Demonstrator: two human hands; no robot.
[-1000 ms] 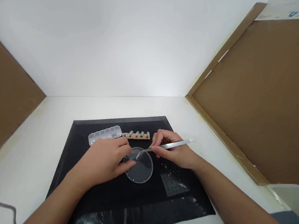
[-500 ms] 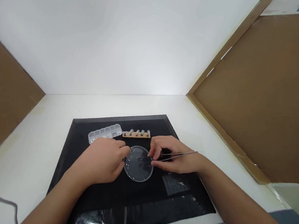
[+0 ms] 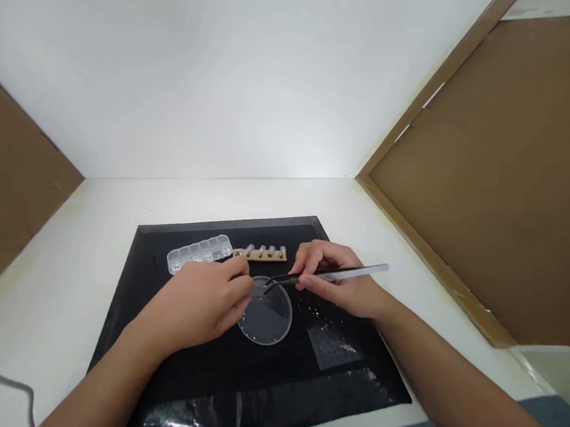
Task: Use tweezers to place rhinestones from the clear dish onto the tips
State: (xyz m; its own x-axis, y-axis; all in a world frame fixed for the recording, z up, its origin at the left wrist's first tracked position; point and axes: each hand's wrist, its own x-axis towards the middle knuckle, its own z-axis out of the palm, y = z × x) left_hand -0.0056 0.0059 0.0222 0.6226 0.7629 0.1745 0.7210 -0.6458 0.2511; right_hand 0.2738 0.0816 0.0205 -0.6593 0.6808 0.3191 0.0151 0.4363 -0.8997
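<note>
My right hand (image 3: 332, 273) is closed around a pair of bent-tip tweezers (image 3: 354, 272), its back end sticking out to the right. The tips are over the upper left of a clear round dish (image 3: 269, 317), close to my left fingertips. My left hand (image 3: 209, 299) is pinched at the dish's upper left edge and covers part of it; whatever it holds there is too small or hidden to make out. A few tiny pale bits lie in the dish.
Behind the dish are a clear compartment box (image 3: 200, 251) and a cardboard strip (image 3: 262, 256) with several small clear tubes. Pale specks (image 3: 323, 318) and a translucent patterned sheet (image 3: 334, 349) lie on the black mat (image 3: 193, 380) at right. Cardboard walls (image 3: 505, 178) flank the white table.
My right hand has moved slightly up and turned the tweezers, and their tips now reach my left fingertips. My left fingers shifted slightly right over the dish. Pale specks right of the dish are now uncovered.
</note>
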